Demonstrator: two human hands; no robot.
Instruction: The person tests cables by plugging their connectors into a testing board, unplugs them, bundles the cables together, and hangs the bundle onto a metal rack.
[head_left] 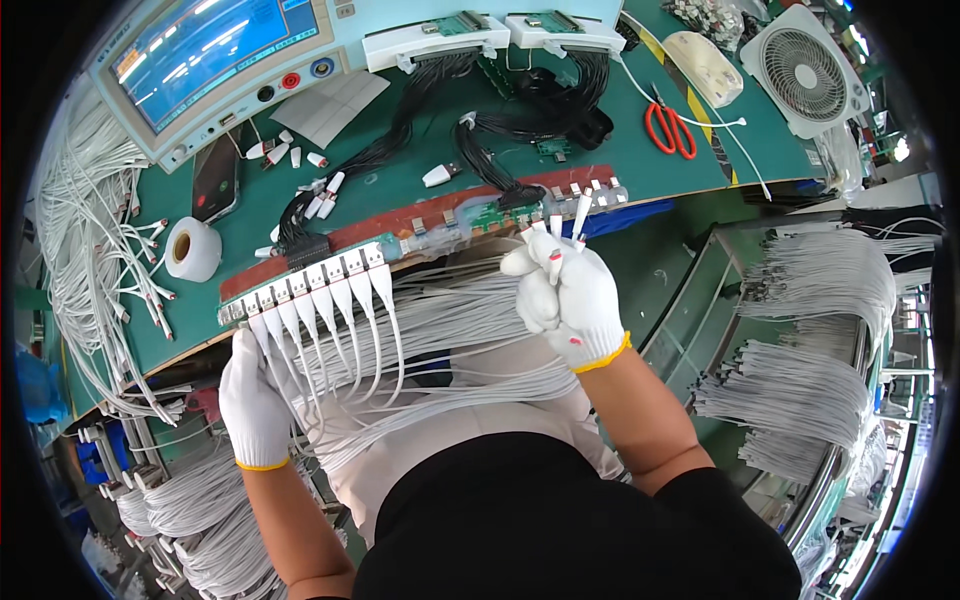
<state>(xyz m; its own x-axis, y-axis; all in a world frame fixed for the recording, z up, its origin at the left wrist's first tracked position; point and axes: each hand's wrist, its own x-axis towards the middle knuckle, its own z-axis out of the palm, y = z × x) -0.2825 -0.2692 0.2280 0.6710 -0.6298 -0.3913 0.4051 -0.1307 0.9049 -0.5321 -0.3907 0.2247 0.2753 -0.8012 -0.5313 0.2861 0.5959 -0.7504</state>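
A row of several white cable plugs (318, 297) is seated along the left part of a long test strip (440, 228), their cables hanging toward my lap. My left hand (257, 405), in a white glove with a yellow cuff, is closed at the leftmost plug, fingertips against it; the palm side is hidden. Near the strip's right part, my right hand (572, 298), gloved alike, has curled fingers around several white cable plugs (582, 214) that stick up past the fingers. A red mark shows on one plug by the thumb. Grey-white cables (460, 310) lie across my lap.
A tester with a screen (220, 55) stands at the back left. Black wire harnesses (400, 115) run to the strip. Red-handled scissors (670, 130), a fan (805, 70), a tape roll (193, 249) and a phone (216, 178) lie around. Cable bundles (820, 280) hang at right.
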